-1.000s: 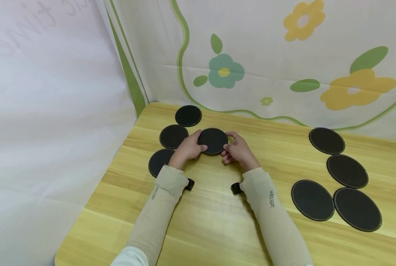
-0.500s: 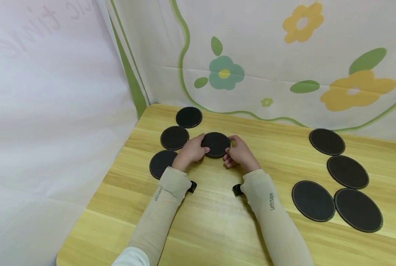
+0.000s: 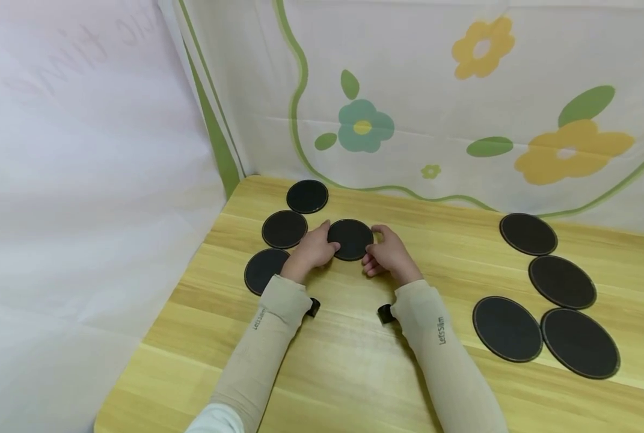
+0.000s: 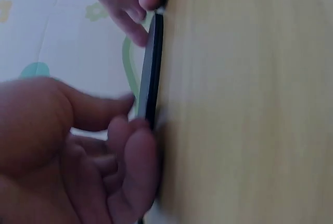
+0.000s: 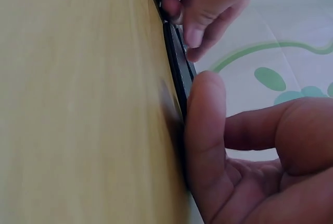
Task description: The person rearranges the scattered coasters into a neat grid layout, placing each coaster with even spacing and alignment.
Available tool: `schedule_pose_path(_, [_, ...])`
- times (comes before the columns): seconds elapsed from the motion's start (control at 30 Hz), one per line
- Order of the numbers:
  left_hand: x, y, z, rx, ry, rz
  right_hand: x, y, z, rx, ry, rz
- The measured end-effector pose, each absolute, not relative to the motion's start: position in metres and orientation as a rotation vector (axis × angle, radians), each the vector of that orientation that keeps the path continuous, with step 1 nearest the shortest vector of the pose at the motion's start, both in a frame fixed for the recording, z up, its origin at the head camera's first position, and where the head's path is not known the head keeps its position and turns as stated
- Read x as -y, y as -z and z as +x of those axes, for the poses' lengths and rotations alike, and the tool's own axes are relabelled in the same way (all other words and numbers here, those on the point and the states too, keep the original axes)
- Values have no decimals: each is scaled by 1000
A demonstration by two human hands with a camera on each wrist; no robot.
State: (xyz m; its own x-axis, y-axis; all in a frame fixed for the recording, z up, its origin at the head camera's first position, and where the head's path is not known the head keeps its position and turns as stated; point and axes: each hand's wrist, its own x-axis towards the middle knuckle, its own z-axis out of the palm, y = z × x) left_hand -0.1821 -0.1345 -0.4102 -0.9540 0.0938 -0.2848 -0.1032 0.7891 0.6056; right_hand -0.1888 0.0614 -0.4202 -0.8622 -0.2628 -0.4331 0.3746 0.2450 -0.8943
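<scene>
A round black coaster (image 3: 350,240) with a thin stitched-looking rim lies between my two hands, flat and close over the wooden table. My left hand (image 3: 315,249) holds its left edge, thumb on top and fingers at the rim. On the opposite edge my right hand (image 3: 391,255) pinches with thumb and index finger, the other fingers curled beneath. Seen edge-on in the left wrist view, the coaster (image 4: 151,70) is thin and dark. Three like coasters stand in a slanting column on the left: a far one (image 3: 307,196), a middle one (image 3: 284,229) and a near one (image 3: 264,272), partly covered by my left wrist.
Several more black coasters lie at the right, among them one at the back (image 3: 528,234) and one nearer me (image 3: 507,329). The wooden table (image 3: 349,373) ends at a flower-printed white cloth (image 3: 424,78) behind and a white cloth (image 3: 94,210) on the left.
Both hands have brought the held coaster slightly right and nearer to me, down toward the tabletop. Over the last half second it has hardly moved; the head view shifted a little.
</scene>
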Motion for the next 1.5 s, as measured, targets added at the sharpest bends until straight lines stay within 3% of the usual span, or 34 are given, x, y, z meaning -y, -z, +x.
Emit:
schedule_pose_path(0.4, [155, 378, -168, -2689, -1023, 53, -46, 409, -180, -2027, 1669, -24])
schedule_pose_path(0.9, [231, 367, -113, -2840, -921, -138, 26, 403, -126, -2061, 1489, -414])
schedule_pose_path(1.5, [275, 379, -85, -2829, -605, -296, 53, 414, -107, -1711, 1635, -174])
